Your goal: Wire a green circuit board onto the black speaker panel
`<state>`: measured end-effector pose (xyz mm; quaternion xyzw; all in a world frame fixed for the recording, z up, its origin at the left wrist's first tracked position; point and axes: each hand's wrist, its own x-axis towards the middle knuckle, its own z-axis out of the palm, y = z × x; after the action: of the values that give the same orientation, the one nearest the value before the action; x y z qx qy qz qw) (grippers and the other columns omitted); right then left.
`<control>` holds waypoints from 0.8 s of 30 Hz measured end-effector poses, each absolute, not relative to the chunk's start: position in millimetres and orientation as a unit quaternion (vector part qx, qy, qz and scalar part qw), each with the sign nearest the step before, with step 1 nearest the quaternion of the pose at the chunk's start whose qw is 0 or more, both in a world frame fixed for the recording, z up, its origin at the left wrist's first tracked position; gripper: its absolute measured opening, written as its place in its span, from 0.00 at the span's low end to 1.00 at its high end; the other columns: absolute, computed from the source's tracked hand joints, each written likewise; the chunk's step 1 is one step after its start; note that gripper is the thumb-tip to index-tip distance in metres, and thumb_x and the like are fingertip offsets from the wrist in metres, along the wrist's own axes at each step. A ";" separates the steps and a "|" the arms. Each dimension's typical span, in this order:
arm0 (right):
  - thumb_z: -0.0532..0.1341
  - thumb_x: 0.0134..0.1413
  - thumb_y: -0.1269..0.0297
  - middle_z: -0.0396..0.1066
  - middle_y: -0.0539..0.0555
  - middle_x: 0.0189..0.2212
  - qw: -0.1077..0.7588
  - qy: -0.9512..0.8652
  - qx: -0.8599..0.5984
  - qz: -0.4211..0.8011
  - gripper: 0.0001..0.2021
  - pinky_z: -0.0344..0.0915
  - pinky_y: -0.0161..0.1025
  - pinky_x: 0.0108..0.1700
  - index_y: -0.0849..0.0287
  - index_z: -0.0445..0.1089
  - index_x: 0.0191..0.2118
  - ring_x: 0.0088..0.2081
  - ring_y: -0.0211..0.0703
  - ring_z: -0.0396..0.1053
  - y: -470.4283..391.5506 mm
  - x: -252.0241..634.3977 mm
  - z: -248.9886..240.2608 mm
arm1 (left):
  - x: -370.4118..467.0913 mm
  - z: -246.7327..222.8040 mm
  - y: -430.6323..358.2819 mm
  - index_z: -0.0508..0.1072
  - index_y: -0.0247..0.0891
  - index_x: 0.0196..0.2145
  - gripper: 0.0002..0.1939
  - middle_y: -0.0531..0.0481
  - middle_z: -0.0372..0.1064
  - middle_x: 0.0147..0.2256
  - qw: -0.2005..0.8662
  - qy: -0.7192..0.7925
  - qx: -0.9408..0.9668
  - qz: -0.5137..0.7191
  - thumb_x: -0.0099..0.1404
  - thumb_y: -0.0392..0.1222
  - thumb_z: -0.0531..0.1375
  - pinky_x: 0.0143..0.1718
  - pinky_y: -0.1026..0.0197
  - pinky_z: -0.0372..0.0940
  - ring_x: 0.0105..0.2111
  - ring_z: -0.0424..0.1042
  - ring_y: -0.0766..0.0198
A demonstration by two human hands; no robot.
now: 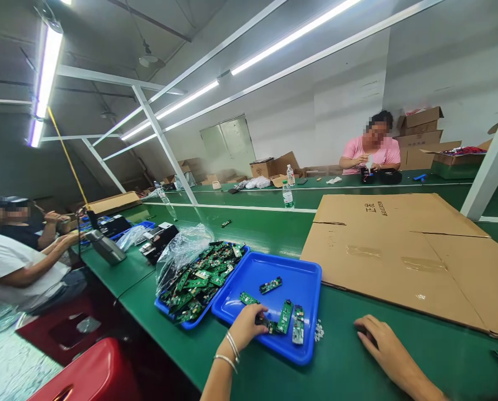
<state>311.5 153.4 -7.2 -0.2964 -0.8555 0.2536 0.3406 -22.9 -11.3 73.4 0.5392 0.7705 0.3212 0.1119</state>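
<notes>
Reaching into a shallow blue tray (302,287) with the left hand (246,328), pinching a small circuit board (271,327) between thumb and fingertips over the tray's near half. Resting the right hand (380,340) on the green table (344,370), fingers loosely bent and unclenched. Meeting a green board (285,316) and a paler board (298,326) close by on the right, both in the way on that side. Seeing two more inside: a left board (249,298) just beyond the knuckles and a far board (270,285) toward the back. Bordered on the left by a second tray (190,324) of heaped boards (207,275), partly covered by a clear plastic bag (184,248), on the right by small white parts (319,330) just outside the rim. Faced farther off by a large flat cardboard sheet (394,245) and a water bottle (287,196). Pointing the held board's free end rightward, toward the green board, and slightly toward the near rim. Running its long axis roughly crosswise, against the away-pointing length of the green and paler boards. Cannot tell contact with the tray's floor; partly hidden by fingers.
</notes>
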 end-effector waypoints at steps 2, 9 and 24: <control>0.54 0.60 0.63 0.72 0.50 0.34 0.345 -0.853 -0.294 0.257 0.08 0.74 0.44 0.35 0.47 0.70 0.39 0.30 0.43 0.72 153.3 312.1 -8.9 | -23.1 75.6 -10.6 0.78 0.38 0.28 0.10 0.56 0.74 0.23 0.109 0.769 0.547 0.311 0.45 0.28 0.65 0.34 0.57 0.67 0.27 0.73 0.61; 0.54 0.60 0.61 0.72 0.48 0.33 0.330 -0.855 -0.307 0.257 0.07 0.74 0.42 0.35 0.47 0.69 0.36 0.30 0.41 0.72 156.2 310.9 -15.9 | -13.9 87.5 -14.5 0.79 0.45 0.26 0.13 0.51 0.76 0.34 0.028 0.765 0.544 0.343 0.54 0.29 0.58 0.45 0.51 0.68 0.39 0.74 0.53; 0.54 0.59 0.63 0.72 0.49 0.31 0.351 -0.852 -0.296 0.249 0.08 0.74 0.43 0.32 0.47 0.71 0.37 0.27 0.43 0.72 153.9 309.6 -10.9 | 45.9 79.4 -24.7 0.81 0.52 0.25 0.13 0.56 0.61 0.63 0.130 0.680 0.583 0.426 0.59 0.36 0.61 0.65 0.40 0.51 0.66 0.51 0.50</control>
<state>309.6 153.9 -10.9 -0.2964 -0.8524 0.2494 0.3513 45.9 -24.7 79.4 0.5828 0.6796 0.4260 0.1304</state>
